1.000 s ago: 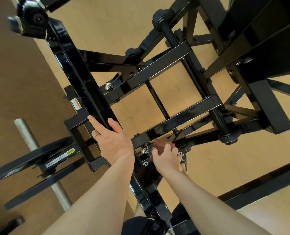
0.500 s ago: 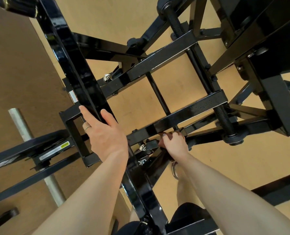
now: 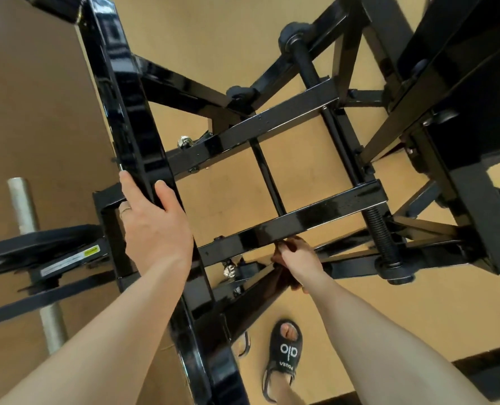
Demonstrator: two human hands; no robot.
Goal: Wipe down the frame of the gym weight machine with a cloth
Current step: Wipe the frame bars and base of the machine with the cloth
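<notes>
Right hand: fingers curled round a dark cloth, seemingly pressed under the lower crossbar of the black frame. Left hand: grips the upright beam left of that crossbar.

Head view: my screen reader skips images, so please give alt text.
A right hand presses a brown cloth under a black crossbar of a weight machine frame, while the left hand grips a glossy upright beam.

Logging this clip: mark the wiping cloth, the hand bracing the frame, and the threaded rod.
cloth (image 3: 275, 260): head view, brown edge showing beside the right hand.
left hand (image 3: 155, 223): head view, back of the hand.
threaded rod (image 3: 381, 233): head view, its ribbed lower stretch.
</notes>
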